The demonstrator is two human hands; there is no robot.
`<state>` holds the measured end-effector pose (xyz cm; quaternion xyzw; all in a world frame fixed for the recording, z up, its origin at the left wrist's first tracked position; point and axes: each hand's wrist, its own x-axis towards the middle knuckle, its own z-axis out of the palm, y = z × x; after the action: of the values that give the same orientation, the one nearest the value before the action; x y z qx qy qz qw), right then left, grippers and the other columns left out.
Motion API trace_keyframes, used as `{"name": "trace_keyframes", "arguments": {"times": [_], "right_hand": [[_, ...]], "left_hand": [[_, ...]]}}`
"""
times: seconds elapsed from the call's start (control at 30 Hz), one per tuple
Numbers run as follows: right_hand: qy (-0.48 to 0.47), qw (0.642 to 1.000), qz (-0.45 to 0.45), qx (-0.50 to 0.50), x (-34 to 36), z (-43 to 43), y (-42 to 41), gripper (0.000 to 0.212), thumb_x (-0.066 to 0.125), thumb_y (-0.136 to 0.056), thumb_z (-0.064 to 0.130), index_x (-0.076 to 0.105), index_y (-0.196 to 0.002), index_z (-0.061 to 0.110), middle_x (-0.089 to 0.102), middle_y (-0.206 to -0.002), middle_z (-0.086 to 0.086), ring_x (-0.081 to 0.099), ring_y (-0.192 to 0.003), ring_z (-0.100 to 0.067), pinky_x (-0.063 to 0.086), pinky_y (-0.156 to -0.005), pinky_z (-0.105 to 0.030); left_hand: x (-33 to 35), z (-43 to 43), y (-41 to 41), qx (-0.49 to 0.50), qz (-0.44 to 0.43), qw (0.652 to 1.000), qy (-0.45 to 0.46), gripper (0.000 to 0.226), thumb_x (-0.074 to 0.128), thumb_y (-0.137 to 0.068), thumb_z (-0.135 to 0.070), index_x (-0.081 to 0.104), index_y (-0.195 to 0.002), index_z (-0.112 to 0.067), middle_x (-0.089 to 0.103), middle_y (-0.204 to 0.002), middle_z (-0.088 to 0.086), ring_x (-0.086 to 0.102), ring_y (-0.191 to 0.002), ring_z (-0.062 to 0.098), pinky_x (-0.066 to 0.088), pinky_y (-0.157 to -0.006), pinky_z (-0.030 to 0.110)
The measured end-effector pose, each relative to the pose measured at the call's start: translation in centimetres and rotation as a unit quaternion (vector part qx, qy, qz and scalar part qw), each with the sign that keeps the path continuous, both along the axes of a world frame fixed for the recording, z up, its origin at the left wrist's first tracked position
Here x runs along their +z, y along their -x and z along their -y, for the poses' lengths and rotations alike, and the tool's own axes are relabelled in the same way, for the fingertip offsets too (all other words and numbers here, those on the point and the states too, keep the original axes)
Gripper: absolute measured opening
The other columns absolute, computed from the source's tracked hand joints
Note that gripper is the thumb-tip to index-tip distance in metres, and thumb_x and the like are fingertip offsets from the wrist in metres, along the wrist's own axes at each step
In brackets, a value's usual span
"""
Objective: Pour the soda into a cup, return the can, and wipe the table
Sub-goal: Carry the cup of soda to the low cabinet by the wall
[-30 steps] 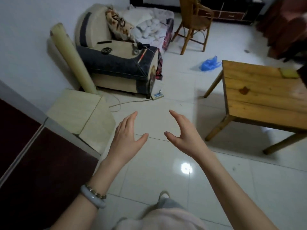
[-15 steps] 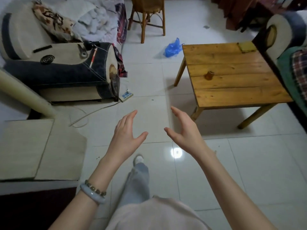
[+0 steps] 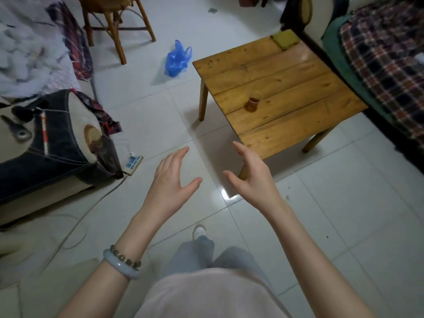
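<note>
Nearing table (image 3: 286, 72), cup (image 3: 253, 103) now closer

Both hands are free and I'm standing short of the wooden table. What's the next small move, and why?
Probably step up to the table, toward the yellow cloth at its far corner. The left hand and right hand are open and empty, the cup already holds brown liquid, and no can is in view, so wiping seems to be what is left.

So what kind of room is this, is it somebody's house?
Most likely a living room in a home: a low wooden table holding a glass, a padded sofa and a wooden chair on a tiled floor.
</note>
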<state>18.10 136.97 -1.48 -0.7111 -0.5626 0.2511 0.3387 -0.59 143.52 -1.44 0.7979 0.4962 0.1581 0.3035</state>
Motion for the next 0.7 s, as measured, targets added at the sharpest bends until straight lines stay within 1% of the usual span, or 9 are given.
{"name": "trace_keyframes", "arguments": {"times": [0.13, 0.2, 0.4, 0.47, 0.63, 0.7], "right_hand": [[0.005, 0.998, -0.007, -0.063, -0.2, -4.0, -1.9, 0.066, 0.065, -0.085, 0.026, 0.034, -0.142, 0.017, 0.042, -0.142, 0.001, 0.037, -0.130, -0.008, 0.036, -0.109, -0.035], [0.012, 0.996, -0.011, -0.089, -0.4, -5.8, -3.0, 0.066, 0.065, -0.085, 0.027, 0.034, -0.142, 0.017, 0.043, -0.141, 0.001, 0.038, -0.129, -0.009, 0.038, -0.107, -0.039], [0.013, 0.989, -0.019, -0.148, -1.8, -10.8, -7.1, 0.064, 0.064, -0.085, 0.026, 0.035, -0.141, 0.019, 0.045, -0.138, 0.001, 0.041, -0.126, -0.008, 0.040, -0.105, -0.038], [0.016, 0.986, -0.026, -0.164, -2.8, -12.6, -8.8, 0.065, 0.065, -0.085, 0.026, 0.034, -0.141, 0.020, 0.045, -0.138, 0.001, 0.040, -0.126, -0.009, 0.039, -0.105, -0.039], [0.024, 0.978, -0.024, -0.208, -4.9, -18.1, -14.2, 0.066, 0.066, -0.083, 0.023, 0.035, -0.141, 0.017, 0.045, -0.138, 0.000, 0.040, -0.126, -0.009, 0.038, -0.106, -0.037], [0.029, 0.974, -0.024, -0.224, -5.6, -20.1, -16.3, 0.066, 0.066, -0.083, 0.022, 0.035, -0.141, 0.015, 0.045, -0.137, -0.001, 0.040, -0.126, -0.010, 0.038, -0.106, -0.035]], "left_hand": [[0.0, -5.7, -2.1, -0.044, 0.007, 0.999, 0.012, 0.070, 0.064, -0.085, -0.036, 0.027, -0.143, -0.025, 0.034, -0.145, -0.007, 0.028, -0.133, 0.008, 0.023, -0.104, 0.023], [-0.1, -8.2, -3.3, -0.062, 0.012, 0.998, 0.021, 0.070, 0.063, -0.085, -0.036, 0.027, -0.143, -0.025, 0.034, -0.145, -0.007, 0.028, -0.133, 0.009, 0.024, -0.104, 0.023], [-1.8, -15.1, -7.6, -0.102, 0.002, 0.995, 0.022, 0.069, 0.064, -0.085, -0.035, 0.028, -0.143, -0.023, 0.035, -0.144, -0.004, 0.028, -0.133, 0.010, 0.023, -0.106, 0.025], [-2.5, -17.5, -9.5, -0.117, 0.000, 0.993, 0.021, 0.069, 0.064, -0.085, -0.036, 0.029, -0.143, -0.022, 0.035, -0.144, -0.004, 0.029, -0.133, 0.011, 0.025, -0.108, 0.027], [-4.4, -24.7, -15.2, -0.165, -0.016, 0.986, 0.023, 0.070, 0.063, -0.085, -0.037, 0.028, -0.143, -0.021, 0.035, -0.145, -0.003, 0.028, -0.133, 0.011, 0.023, -0.106, 0.025], [-5.0, -27.5, -17.9, -0.189, -0.026, 0.981, 0.030, 0.070, 0.063, -0.085, -0.037, 0.028, -0.143, -0.020, 0.036, -0.144, -0.001, 0.029, -0.133, 0.012, 0.024, -0.107, 0.027]]}}
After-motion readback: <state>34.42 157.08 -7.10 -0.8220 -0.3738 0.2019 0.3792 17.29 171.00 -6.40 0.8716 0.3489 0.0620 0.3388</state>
